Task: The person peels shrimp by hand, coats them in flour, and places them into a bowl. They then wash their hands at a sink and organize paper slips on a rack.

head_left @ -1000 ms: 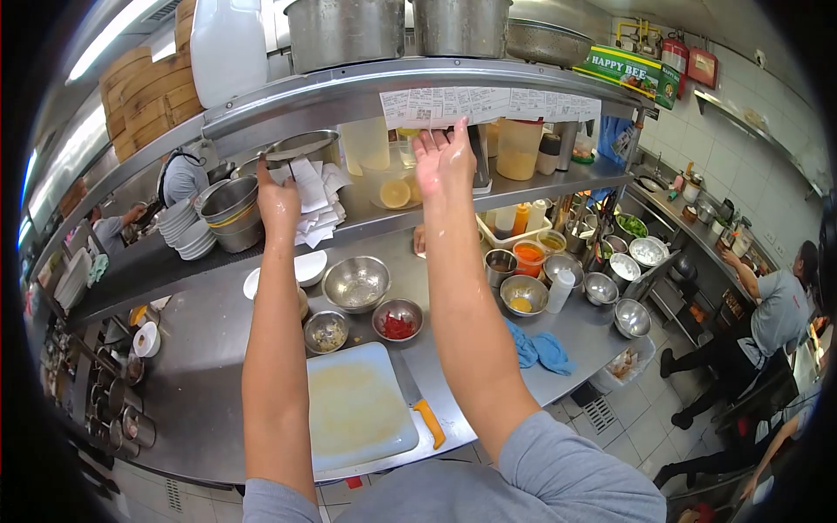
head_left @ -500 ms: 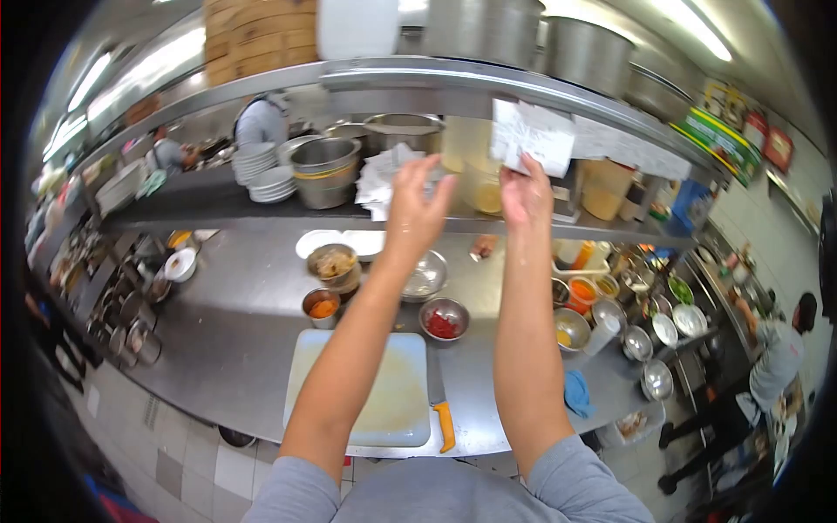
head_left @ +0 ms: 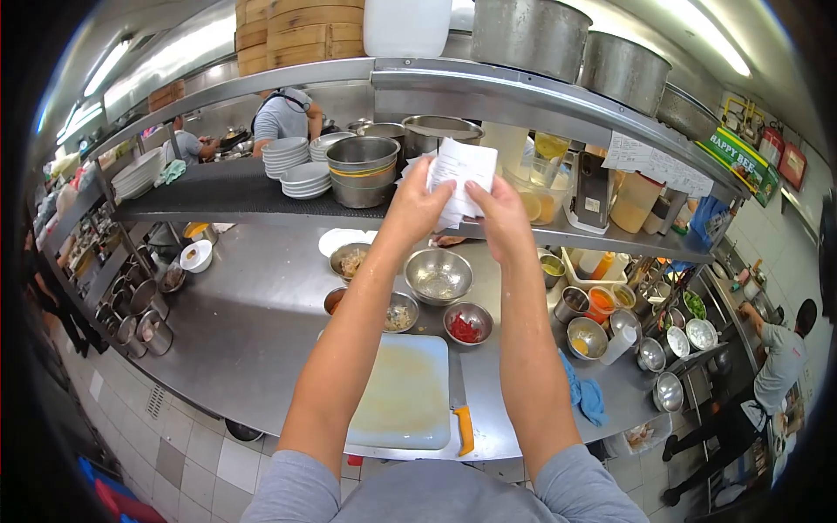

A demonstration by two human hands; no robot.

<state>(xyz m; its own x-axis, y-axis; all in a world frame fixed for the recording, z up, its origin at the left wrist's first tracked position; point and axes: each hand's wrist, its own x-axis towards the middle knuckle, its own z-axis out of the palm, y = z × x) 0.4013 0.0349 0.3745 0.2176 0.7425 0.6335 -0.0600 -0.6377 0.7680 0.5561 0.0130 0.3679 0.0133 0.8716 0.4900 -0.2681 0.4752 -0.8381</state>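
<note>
My left hand [head_left: 420, 205] and my right hand [head_left: 503, 218] both grip a small bundle of white paper slips [head_left: 465, 170], thumbs on the near face. The slips are held up in front of the shelf, with faint print on them. Below my hands, a steel bowl [head_left: 438, 275] stands on the counter, beside a smaller bowl of red pieces [head_left: 468, 324]. Between my forearms lies a white cutting board [head_left: 399, 397], partly covered by my left arm. A yellow-handled knife [head_left: 466, 431] rests along its right edge.
The shelf [head_left: 558, 235] crosses in front, holding stacked plates [head_left: 305, 179], a steel pot [head_left: 362, 170] and plastic tubs. Sauce containers [head_left: 602, 301] and a blue cloth [head_left: 588, 397] are at right. Co-workers stand at the back left, and another person [head_left: 776, 366] is at far right.
The slips have come left and lower from near the shelf's upper rail. My left hand, open before, now holds them together with my right. The view has shifted slightly.
</note>
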